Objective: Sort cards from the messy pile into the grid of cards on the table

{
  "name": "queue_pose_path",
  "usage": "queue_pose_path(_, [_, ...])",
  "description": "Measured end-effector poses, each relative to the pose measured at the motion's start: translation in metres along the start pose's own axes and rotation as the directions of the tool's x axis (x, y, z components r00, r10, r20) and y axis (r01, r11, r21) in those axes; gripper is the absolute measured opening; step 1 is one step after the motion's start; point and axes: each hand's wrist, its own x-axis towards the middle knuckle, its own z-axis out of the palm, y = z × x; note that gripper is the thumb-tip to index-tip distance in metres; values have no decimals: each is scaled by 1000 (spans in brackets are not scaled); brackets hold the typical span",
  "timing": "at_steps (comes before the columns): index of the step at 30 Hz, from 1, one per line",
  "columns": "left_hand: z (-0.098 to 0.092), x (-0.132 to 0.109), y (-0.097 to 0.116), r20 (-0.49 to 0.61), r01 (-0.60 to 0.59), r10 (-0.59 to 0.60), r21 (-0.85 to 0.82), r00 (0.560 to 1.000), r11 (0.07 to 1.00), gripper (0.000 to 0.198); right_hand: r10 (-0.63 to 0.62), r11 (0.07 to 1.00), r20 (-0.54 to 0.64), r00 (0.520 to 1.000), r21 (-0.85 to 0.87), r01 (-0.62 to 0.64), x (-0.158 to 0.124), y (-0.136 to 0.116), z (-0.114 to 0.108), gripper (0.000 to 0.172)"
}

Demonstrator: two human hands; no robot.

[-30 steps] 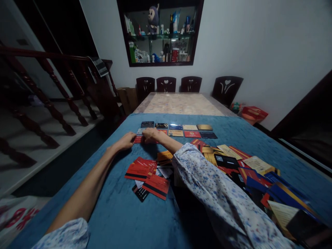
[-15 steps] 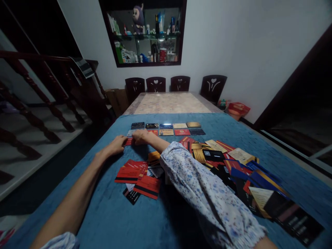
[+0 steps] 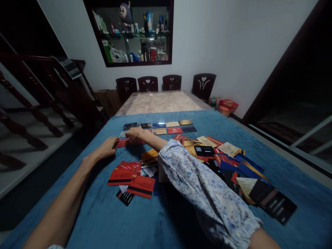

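Note:
My left hand is low on the blue cloth, its closed fingertips at the left edge of a red card. Beside it my right hand reaches over with curled fingers pressed down at a second red card, which peeks out to its right. The hand hides most of that card. Behind the hands stand two rows of laid-out cards, among them a dark blue card, a red card and a gold card. The right hand partly covers the nearer row.
Nearer me lies a loose group of red cards, with yellow cards beyond. A large jumbled heap of cards spreads to the right. My right forearm partly covers a pale box-like thing. Chairs stand behind the table.
The whole view has shifted left. My right hand has moved slightly right relative to the cards, baring more of the red card by my left hand and part of another red one.

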Motion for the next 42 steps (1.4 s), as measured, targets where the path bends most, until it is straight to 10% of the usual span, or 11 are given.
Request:
queue_pose_path(16, [-4, -2, 38, -277, -104, 104, 14, 955, 995, 35, 17, 1000, -102, 995, -23, -19, -70, 31, 2, 35])
queue_pose_path(42, [13, -58, 156, -154, -259, 245, -82, 957, 962, 21, -253, 948, -295, 922, 114, 297, -161, 49, 63, 18])
